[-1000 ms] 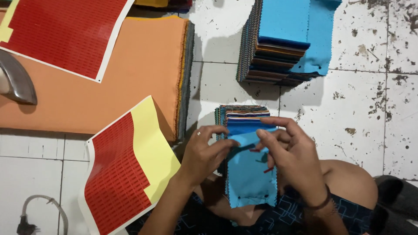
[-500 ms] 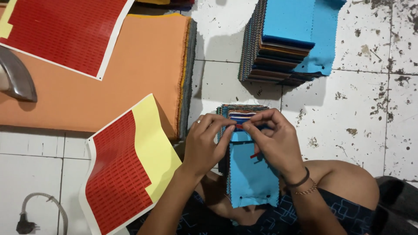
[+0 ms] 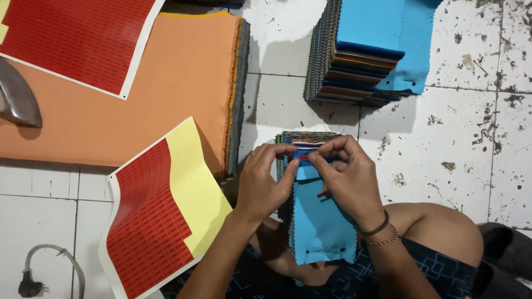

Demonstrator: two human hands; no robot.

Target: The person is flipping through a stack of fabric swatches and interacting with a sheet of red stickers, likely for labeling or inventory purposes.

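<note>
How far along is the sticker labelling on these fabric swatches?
Done: part of the nearer sticker sheet is peeled bare yellow. In hand: left hand and right hand press a small red sticker onto the blue swatch. Left: most red stickers remain on that sheet.

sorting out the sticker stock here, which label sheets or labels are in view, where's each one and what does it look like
Sticker sheet: on the floor left of the left hand, curling; rows of small red labels, yellow backing bared along its right side.
Second sticker sheet: top left on the orange fabric stack, flat; red rows, white edge.
Small red label: pinched between both hands' fingertips, over the blue swatch.
Another red sliver: under the right hand.
</note>
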